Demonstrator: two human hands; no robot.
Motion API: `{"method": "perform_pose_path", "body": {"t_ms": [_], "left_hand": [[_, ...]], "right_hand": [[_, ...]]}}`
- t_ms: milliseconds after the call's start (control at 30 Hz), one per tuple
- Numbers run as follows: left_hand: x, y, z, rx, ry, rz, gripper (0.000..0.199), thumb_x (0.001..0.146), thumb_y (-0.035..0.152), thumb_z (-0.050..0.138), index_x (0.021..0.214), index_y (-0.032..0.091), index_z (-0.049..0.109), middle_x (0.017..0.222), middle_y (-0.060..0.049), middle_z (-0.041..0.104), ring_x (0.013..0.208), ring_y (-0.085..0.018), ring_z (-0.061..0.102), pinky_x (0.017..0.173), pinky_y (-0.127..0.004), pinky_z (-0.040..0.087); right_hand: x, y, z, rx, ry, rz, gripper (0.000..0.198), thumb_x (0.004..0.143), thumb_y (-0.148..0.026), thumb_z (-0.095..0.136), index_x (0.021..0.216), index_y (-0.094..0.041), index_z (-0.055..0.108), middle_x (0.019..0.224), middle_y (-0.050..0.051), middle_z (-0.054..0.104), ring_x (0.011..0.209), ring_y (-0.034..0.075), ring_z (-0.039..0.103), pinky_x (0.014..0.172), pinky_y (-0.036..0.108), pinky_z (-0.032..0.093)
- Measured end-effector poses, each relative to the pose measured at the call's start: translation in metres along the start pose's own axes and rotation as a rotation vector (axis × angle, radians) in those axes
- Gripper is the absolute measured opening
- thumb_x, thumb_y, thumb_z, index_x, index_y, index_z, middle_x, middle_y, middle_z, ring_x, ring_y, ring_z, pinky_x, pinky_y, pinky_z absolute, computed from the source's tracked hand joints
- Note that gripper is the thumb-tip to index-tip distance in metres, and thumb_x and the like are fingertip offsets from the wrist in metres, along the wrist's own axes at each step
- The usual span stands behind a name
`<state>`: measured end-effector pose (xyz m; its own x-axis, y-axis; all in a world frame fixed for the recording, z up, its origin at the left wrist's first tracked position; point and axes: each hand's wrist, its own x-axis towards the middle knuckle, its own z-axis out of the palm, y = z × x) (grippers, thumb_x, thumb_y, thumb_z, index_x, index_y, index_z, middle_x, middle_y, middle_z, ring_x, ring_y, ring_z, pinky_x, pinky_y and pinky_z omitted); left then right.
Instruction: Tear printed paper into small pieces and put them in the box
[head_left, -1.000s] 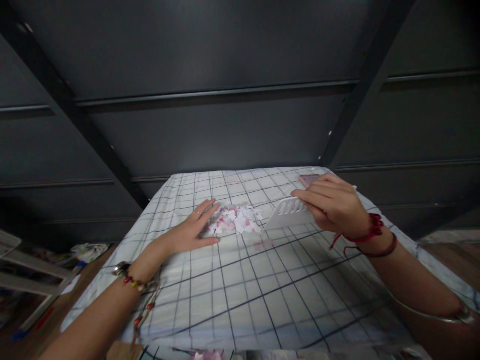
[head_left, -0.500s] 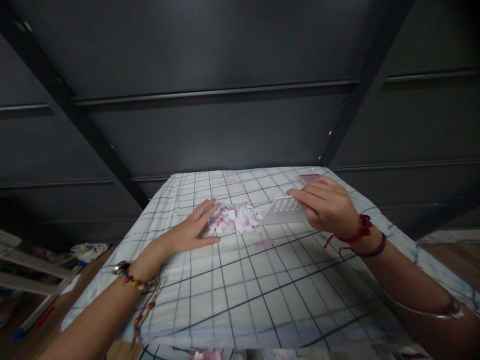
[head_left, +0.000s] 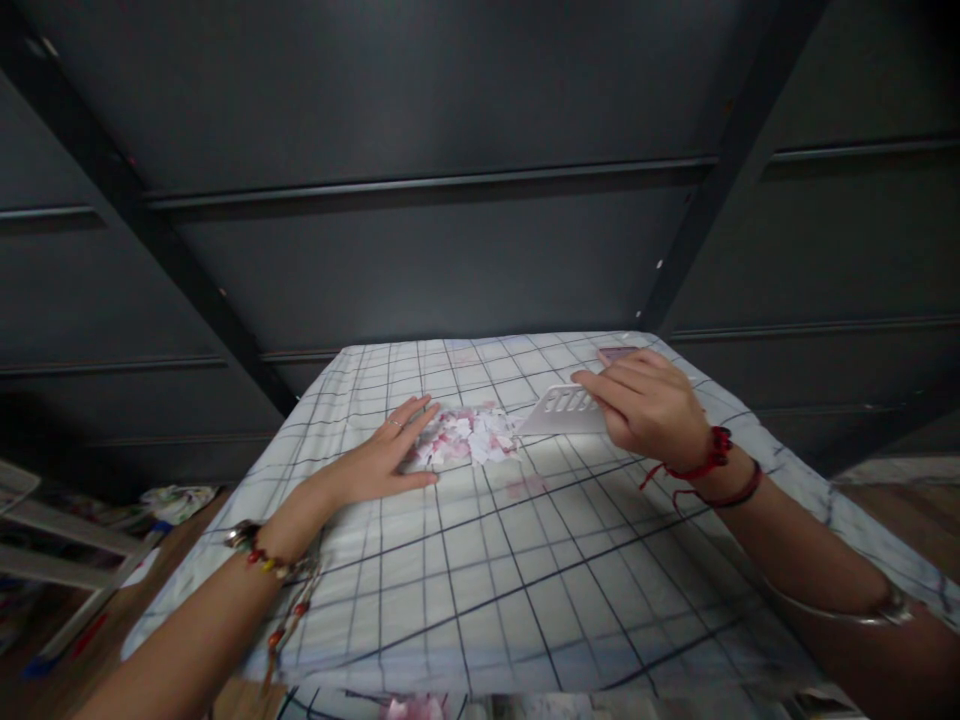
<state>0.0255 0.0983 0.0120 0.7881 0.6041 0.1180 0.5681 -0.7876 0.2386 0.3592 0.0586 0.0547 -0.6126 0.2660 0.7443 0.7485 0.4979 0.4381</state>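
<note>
A small heap of torn white and pink paper scraps [head_left: 471, 436] lies on the checked tablecloth [head_left: 480, 560]. Against the heap's left side rests my left hand [head_left: 390, 450], fingers spread and thumb apart, holding nothing. My right hand [head_left: 652, 405] grips the slotted end of a flat white plastic scraper-like piece [head_left: 562, 418]. Its lower left edge touches or nearly touches the right side of the heap; I cannot tell which. Just behind my right hand, a flat pinkish object [head_left: 619, 353], partly hidden by the fingers, lies on the cloth.
A dark panelled wall [head_left: 450, 260] stands right behind the table's far edge. At the lower left are a pale chair or stool frame [head_left: 75, 570] and a crumpled patterned bag [head_left: 178, 503] on the floor. Something pink [head_left: 412, 708] shows below the near table edge.
My right hand has shifted slightly left and away from me with the white slotted piece. My left hand and the paper heap look almost unchanged.
</note>
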Motion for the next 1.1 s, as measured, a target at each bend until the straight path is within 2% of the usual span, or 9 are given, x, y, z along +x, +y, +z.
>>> {"method": "perform_pose_path", "body": {"t_ms": [233,500,1100], "left_hand": [[0.0007,0.0010,-0.0002,-0.019,0.024,0.010,0.080,0.084,0.047,0.052,0.142,0.029,-0.001,0.147,-0.010,0.001,0.131,-0.036,0.010,0.103,-0.052,0.021],[0.0006,0.0017,-0.0009,-0.006,0.009,-0.001,0.079,0.085,0.048,0.050,0.141,0.028,-0.002,0.147,-0.011,0.001,0.132,-0.035,0.009,0.104,-0.051,0.020],[0.0016,0.0021,-0.0011,-0.005,0.003,-0.011,0.079,0.085,0.051,0.048,0.142,0.027,-0.002,0.147,-0.010,0.000,0.131,-0.036,0.009,0.104,-0.051,0.019]], "right_hand": [[0.0024,-0.0041,-0.0019,0.072,-0.011,-0.055,0.026,0.071,-0.004,0.042,0.083,-0.012,0.063,0.057,0.001,0.055,0.058,0.014,0.047,0.059,0.029,0.037],[-0.0002,-0.0028,0.0019,-0.036,0.015,0.002,0.030,0.068,-0.001,0.040,0.084,-0.013,0.063,0.057,0.001,0.055,0.056,0.013,0.046,0.059,0.029,0.036],[-0.0002,-0.0025,-0.0013,0.039,-0.031,-0.040,0.026,0.071,-0.005,0.040,0.083,-0.014,0.063,0.057,0.001,0.054,0.057,0.014,0.046,0.059,0.029,0.036]]}}
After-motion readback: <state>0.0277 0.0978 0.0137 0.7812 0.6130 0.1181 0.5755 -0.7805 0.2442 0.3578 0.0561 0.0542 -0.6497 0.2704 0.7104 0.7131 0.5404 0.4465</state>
